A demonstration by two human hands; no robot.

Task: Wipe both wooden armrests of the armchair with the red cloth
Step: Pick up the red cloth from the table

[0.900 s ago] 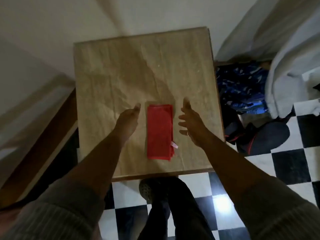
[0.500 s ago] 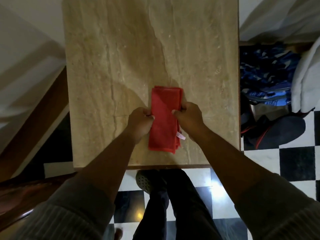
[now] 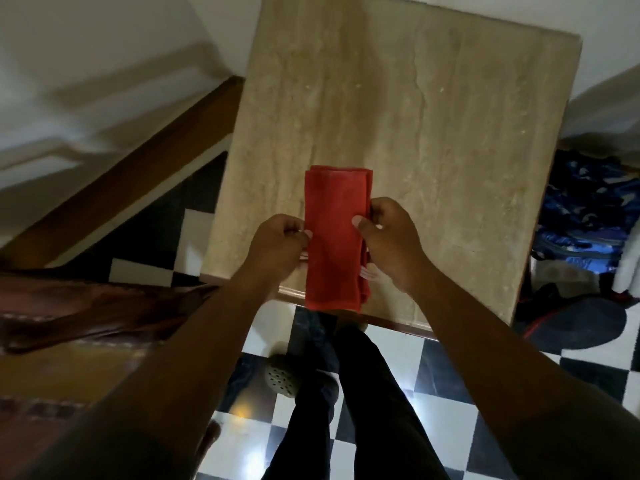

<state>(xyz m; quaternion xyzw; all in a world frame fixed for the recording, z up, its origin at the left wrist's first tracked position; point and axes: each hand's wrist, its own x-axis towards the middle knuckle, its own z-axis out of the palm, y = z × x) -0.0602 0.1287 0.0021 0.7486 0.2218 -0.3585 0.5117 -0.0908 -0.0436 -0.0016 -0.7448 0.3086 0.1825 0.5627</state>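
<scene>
The folded red cloth [image 3: 335, 233] is held over the near edge of a beige marble table [image 3: 433, 133], its lower end past the table's rim. My left hand [image 3: 277, 245] pinches the cloth's left side. On the right side my right hand [image 3: 389, 240] grips it, thumb on top. A dark wooden armrest [image 3: 86, 306] of the armchair shows at the lower left, under my left forearm. The other armrest is out of view.
A black and white checkered floor [image 3: 450, 375] lies below, with my legs and a grey shoe [image 3: 282, 377] on it. Blue patterned fabric [image 3: 588, 209] and a dark bag [image 3: 571, 327] sit right of the table. A brown wooden rail [image 3: 138, 168] runs along the left wall.
Both hands closed on the red cloth and lifted it toward the table's near edge. The view has swung left, so the armrest has come into sight.
</scene>
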